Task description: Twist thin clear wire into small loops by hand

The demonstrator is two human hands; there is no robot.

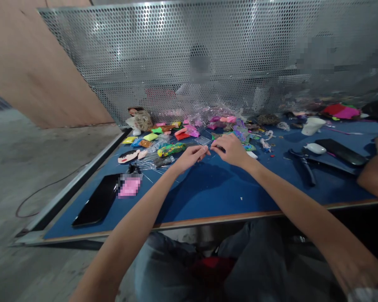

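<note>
A tiny, seemingly thin piece [209, 152] is held between the left hand [192, 157] and right hand [229, 148], above the blue counter [208, 195].

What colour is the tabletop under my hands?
The tabletop is blue, shown best in the head view.

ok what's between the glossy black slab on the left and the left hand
A blurred pink item beside the glossy black slab, then thin pale strands and bare blue tabletop near the left hand, in the head view.

Seemingly a workshop, with a blue worktable [208, 199], perforated metal screen [176, 54] and bare concrete floor [6, 167]
</note>
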